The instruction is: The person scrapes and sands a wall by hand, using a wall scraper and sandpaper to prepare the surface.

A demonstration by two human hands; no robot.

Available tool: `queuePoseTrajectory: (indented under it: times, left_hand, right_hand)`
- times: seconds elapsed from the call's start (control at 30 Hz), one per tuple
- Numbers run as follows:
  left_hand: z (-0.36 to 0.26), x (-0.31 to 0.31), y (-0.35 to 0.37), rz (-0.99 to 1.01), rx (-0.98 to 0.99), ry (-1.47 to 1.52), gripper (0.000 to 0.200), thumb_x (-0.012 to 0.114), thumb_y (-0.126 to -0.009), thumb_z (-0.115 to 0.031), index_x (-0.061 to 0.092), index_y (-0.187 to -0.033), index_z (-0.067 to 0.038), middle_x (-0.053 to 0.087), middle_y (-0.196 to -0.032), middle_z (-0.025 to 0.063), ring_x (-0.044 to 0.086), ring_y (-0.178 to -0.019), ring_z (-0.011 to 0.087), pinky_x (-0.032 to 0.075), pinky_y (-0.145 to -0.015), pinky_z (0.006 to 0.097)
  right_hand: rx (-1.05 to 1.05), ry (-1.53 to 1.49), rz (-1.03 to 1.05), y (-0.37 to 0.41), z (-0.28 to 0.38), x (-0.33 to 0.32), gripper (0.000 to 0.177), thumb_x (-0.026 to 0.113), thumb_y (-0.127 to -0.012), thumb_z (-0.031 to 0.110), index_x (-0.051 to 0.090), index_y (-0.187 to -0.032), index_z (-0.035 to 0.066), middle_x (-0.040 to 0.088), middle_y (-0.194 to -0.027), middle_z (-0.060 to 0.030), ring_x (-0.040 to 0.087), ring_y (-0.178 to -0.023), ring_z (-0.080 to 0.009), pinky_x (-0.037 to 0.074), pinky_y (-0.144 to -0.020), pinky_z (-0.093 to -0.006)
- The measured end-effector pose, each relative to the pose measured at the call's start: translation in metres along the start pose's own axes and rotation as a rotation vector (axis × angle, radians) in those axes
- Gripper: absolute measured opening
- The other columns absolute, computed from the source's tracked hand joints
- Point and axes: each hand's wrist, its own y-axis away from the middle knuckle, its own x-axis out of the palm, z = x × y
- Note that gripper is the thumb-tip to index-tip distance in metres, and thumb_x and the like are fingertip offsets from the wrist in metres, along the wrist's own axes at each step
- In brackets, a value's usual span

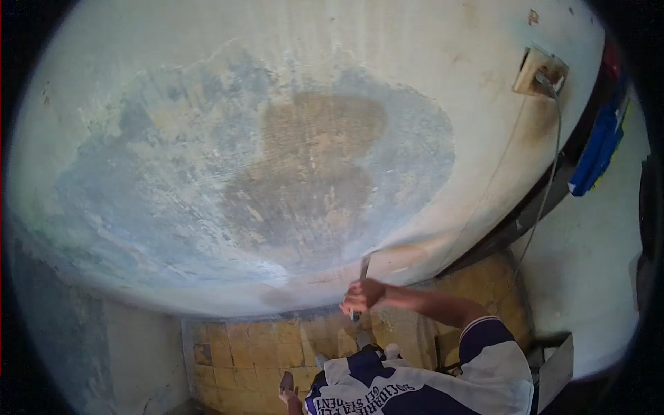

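My right hand (364, 296) is closed around the handle of a scraper-like tool (365, 265), its blade pointing up at the lower part of the wall (408, 257). Lower down, near the bottom edge, my left hand (286, 395) holds a small dark flat object (287, 380) that I cannot identify. In front of me the wall has a large grey-blue bare patch (408, 149) with a brownish stain (321, 131) in its middle.
At the upper right a scorched wall socket (532, 71) has a cable (553, 152) hanging from it. Blue cloth-like material (598, 149) hangs at the right. Yellow-brown tiles (263, 353) cover the floor. A grey panel (555, 373) stands at the lower right.
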Motion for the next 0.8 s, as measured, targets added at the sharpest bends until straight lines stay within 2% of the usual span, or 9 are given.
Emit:
queuePoseTrajectory:
  times: [0.1,0.23,0.27,0.3,0.37,0.47,0.63,0.73,0.8]
  left_hand:
    - [-0.001,0.011,-0.003,-0.013,0.040,-0.011,0.039,0.053,-0.091,-0.007,0.050,-0.130,-0.007,0.052,-0.130,0.0140,0.057,-0.110,0.0307,0.059,-0.074,0.0419]
    - [-0.002,0.036,-0.003,0.016,0.121,0.010,0.035,0.055,-0.090,-0.007,0.052,-0.125,-0.004,0.057,-0.123,0.0126,0.058,-0.107,0.0273,0.058,-0.080,0.0409]
    - [-0.006,0.042,-0.002,0.105,0.090,0.084,0.034,0.056,-0.090,-0.008,0.052,-0.123,-0.005,0.058,-0.120,0.0120,0.058,-0.106,0.0256,0.057,-0.080,0.0385]
    - [-0.011,0.048,0.000,0.192,0.052,0.156,0.032,0.057,-0.090,-0.008,0.053,-0.122,-0.005,0.059,-0.117,0.0114,0.059,-0.104,0.0240,0.057,-0.079,0.0361]
    - [-0.021,0.083,0.029,0.295,0.059,0.221,0.030,0.060,-0.090,-0.008,0.054,-0.119,-0.006,0.061,-0.112,0.0097,0.060,-0.099,0.0203,0.055,-0.076,0.0317]
    - [-0.044,0.123,0.053,0.380,0.175,0.171,0.027,0.063,-0.090,-0.008,0.056,-0.116,-0.007,0.063,-0.106,0.0071,0.060,-0.089,0.0148,0.052,-0.067,0.0258]
    - [-0.068,0.140,0.077,0.567,0.026,0.074,0.030,0.068,-0.088,-0.005,0.055,-0.114,-0.006,0.062,-0.105,0.0038,0.059,-0.079,0.0098,0.048,-0.060,0.0196]
    - [-0.070,0.161,0.072,0.567,0.154,0.059,0.027,0.066,-0.090,-0.006,0.054,-0.114,-0.004,0.061,-0.105,0.0047,0.061,-0.086,0.0112,0.052,-0.066,0.0206]
    - [-0.072,0.190,0.103,0.591,0.261,0.040,0.026,0.063,-0.091,-0.006,0.055,-0.115,-0.002,0.061,-0.106,0.0064,0.062,-0.092,0.0146,0.054,-0.073,0.0243]
  right_hand:
    - [0.065,-0.041,0.119,-0.006,0.013,0.002,0.012,0.072,-0.079,0.016,0.063,-0.078,0.007,0.057,-0.065,0.0032,0.061,-0.060,-0.0112,0.046,-0.051,-0.0268]
    - [-0.090,-0.045,0.007,-0.032,0.029,-0.008,0.015,0.071,-0.079,0.019,0.062,-0.078,0.007,0.057,-0.066,0.0022,0.058,-0.056,-0.0115,0.044,-0.049,-0.0280]
    - [0.077,-0.196,0.034,-0.008,0.011,0.005,0.014,0.069,-0.079,0.018,0.060,-0.074,0.008,0.056,-0.064,0.0022,0.057,-0.055,-0.0120,0.044,-0.049,-0.0292]
    - [0.051,0.032,0.107,-0.004,0.001,-0.002,0.015,0.070,-0.077,0.018,0.057,-0.072,0.011,0.055,-0.063,0.0024,0.057,-0.055,-0.0122,0.044,-0.049,-0.0304]
    - [0.131,-0.164,0.120,-0.013,0.010,0.001,0.018,0.070,-0.079,0.017,0.055,-0.070,0.013,0.054,-0.059,0.0027,0.056,-0.051,-0.0117,0.045,-0.048,-0.0309]
    - [0.008,0.017,0.084,-0.028,0.033,-0.005,0.015,0.071,-0.079,0.018,0.058,-0.074,0.013,0.058,-0.062,0.0016,0.058,-0.052,-0.0128,0.046,-0.050,-0.0304]
    - [0.880,-0.102,0.167,0.025,-0.026,-0.037,0.018,0.074,-0.075,0.025,0.062,-0.079,0.011,0.067,-0.075,-0.0043,0.065,-0.065,-0.0199,0.052,-0.061,-0.0366]
    - [1.026,0.024,0.248,0.029,-0.008,-0.071,0.020,0.073,-0.076,0.027,0.061,-0.080,0.010,0.067,-0.078,-0.0071,0.065,-0.066,-0.0232,0.051,-0.062,-0.0409]
    - [1.165,-0.009,0.151,0.041,0.029,-0.064,0.020,0.071,-0.077,0.024,0.060,-0.082,0.009,0.064,-0.077,-0.0088,0.064,-0.066,-0.0260,0.050,-0.061,-0.0409]
